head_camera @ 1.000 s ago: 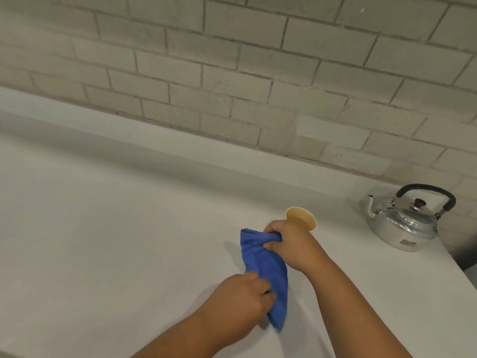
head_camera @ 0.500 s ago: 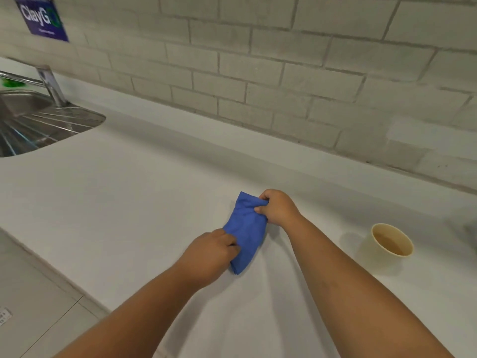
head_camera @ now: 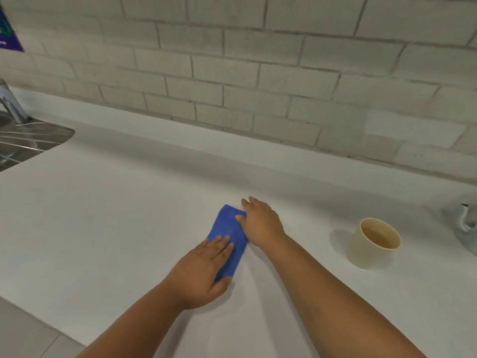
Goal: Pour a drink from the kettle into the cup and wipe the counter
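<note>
A folded blue cloth (head_camera: 228,232) lies flat on the white counter (head_camera: 116,215). My left hand (head_camera: 204,271) rests palm-down on the cloth's near end with fingers spread. My right hand (head_camera: 260,222) lies open at the cloth's far right edge, thumb touching it. A cream cup (head_camera: 373,242) with brown drink in it stands to the right, apart from both hands. Only the spout and a bit of the silver kettle (head_camera: 468,226) show at the right edge.
A steel sink drainer (head_camera: 31,143) and the base of a tap (head_camera: 11,104) sit at the far left. A grey brick wall runs behind the counter. The counter's front edge crosses the lower left, with floor tiles below.
Both hands held the cloth pinched above the counter; now it lies flat under opened hands. The view swung left, then back a little, so the kettle is mostly out of frame.
</note>
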